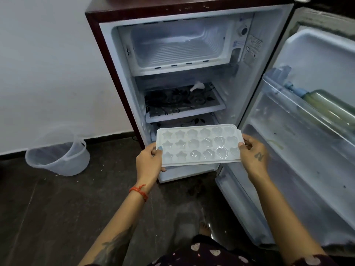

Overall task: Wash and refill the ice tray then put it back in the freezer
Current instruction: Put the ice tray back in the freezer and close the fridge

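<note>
Ice tray (pixel 198 144) held level before open fridge (pixel 115 77), dark floor (pixel 48 208).

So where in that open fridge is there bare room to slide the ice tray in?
The freezer compartment at the top looks bare, bordered by its ribbed walls and the shelf below. The patterned shelf is mostly free beside a small white item. The door rack is crowded with bottles. Both the left hand and right hand hold the ice tray.

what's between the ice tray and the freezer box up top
In the head view, two patterned fridge shelves sit between the ice tray, held by the left hand and right hand, and the empty freezer box.
</note>
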